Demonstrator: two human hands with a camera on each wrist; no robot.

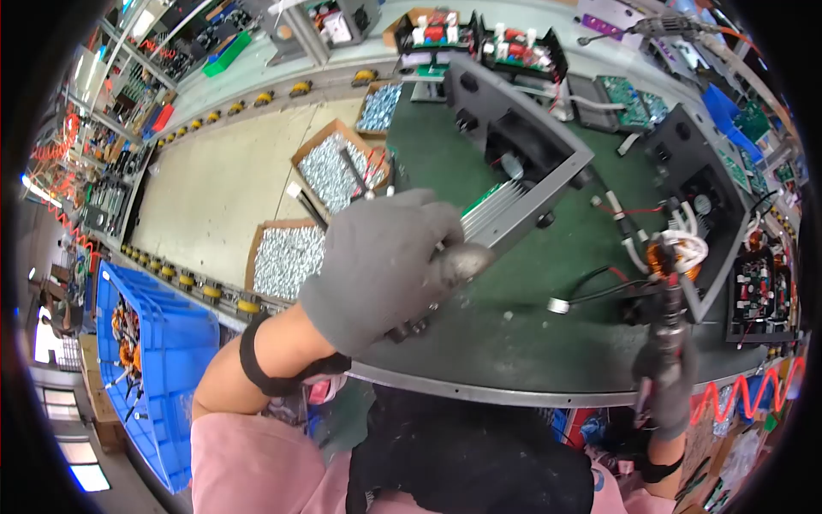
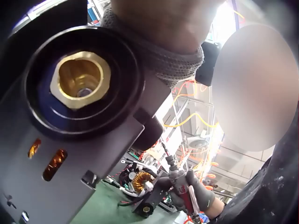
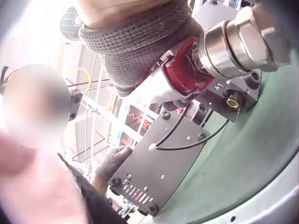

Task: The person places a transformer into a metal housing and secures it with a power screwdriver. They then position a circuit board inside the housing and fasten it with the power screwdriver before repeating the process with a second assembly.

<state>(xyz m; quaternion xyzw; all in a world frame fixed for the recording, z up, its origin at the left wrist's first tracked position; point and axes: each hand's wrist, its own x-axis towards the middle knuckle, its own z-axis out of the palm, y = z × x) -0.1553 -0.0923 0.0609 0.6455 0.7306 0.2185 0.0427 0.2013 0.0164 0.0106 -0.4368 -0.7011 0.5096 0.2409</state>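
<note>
**Steady the case, line up the driver**

Your left hand [image 1: 385, 265] is curled over the near end of the grey case [image 1: 548, 141], fingers wrapped on its edge right by the finned heat sink [image 1: 497, 206]. The case sits mid-bench on the green mat [image 1: 514, 334]. Your right hand [image 1: 666, 381] is closed round the grip of the driver [image 1: 670, 304]. The bit end points at the copper coil [image 1: 666, 254] of the second case [image 1: 693, 163], on the mat's right side and well apart from the left hand. Can't tell if the bit touches anything.

Tips (my read, not seen):
- Hold the case firm so it doesn't skate on the mat, w/ your palm off the fins
- Get the bit square to the work before you pull the trigger, since a slanted bit prob slips
- The loose leads [image 1: 599, 287] lie between the two cases, so keep them away from the bit
- The screws are on your left, so you'll prob have to let go of the case to fetch one

Count:
- Hands: 2, both in grey gloves
- Driver: 1
- Open grey cases close to you: 2
- Copper coil: 1
- Screw boxes [image 1: 287, 257]: 3, cardboard, left of the mat
- Blue crate [image 1: 163, 343]: 1, by your left elbow
- Brass socket [image 2: 80, 78]: 1 in the left wrist view, set in a black ring on the case's panel
</note>
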